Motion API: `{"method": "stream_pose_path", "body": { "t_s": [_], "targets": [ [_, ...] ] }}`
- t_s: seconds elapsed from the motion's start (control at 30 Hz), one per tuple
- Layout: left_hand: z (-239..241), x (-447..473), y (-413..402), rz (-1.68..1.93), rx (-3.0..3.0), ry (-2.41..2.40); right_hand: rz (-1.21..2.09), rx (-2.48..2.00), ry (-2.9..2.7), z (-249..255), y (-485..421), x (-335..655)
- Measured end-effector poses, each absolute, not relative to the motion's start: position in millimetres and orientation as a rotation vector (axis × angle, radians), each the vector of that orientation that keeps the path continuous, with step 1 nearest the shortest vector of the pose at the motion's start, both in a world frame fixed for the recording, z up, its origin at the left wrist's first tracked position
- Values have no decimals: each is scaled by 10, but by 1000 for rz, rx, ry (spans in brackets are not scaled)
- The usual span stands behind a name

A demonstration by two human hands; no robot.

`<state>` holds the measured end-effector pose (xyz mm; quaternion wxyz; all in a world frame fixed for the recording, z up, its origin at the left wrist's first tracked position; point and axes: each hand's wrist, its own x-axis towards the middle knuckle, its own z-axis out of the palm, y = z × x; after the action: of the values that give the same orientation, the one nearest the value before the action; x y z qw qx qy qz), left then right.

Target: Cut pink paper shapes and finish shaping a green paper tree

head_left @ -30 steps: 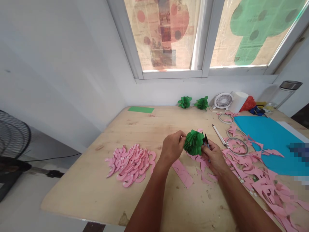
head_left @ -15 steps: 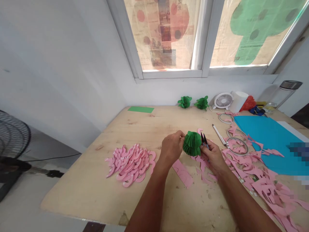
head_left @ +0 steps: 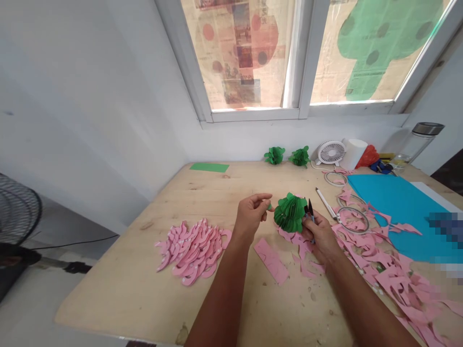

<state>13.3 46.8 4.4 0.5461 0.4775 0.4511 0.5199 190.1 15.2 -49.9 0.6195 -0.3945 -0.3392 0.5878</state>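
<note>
My right hand (head_left: 320,233) is closed around a green paper pompom (head_left: 290,212) and a small pair of black snips (head_left: 309,210), both held above the wooden table (head_left: 202,193). My left hand (head_left: 251,215) has come off the pompom and sits just to its left. Its thumb and forefinger pinch a tiny green scrap (head_left: 269,206).
A heap of cut pink curved pieces (head_left: 193,246) lies left of my arms; pink offcuts (head_left: 394,270) spread on the right beside a blue sheet (head_left: 401,202), wire rings (head_left: 354,218) and a pen (head_left: 325,202). Two green pompoms (head_left: 287,155), a small fan (head_left: 331,152) and a jar (head_left: 415,142) stand by the wall.
My left hand has let go of the pompom and pulled a little to the left with a small green scrap. The right hand keeps the pompom and snips.
</note>
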Motion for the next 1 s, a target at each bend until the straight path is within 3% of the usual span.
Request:
{"method": "stream_pose_path", "body": {
  "t_s": [0.27,0.77,1.0],
  "targets": [
    [-80,145,529,1185,746,806,1349,-898,-705,-477,154,1914],
    [-124,220,561,1394,956,1081,1342,-875,-689,-489,160,1929],
    [-35,294,490,1377,887,940,1357,-832,-622,-467,169,1961]
  ]
}}
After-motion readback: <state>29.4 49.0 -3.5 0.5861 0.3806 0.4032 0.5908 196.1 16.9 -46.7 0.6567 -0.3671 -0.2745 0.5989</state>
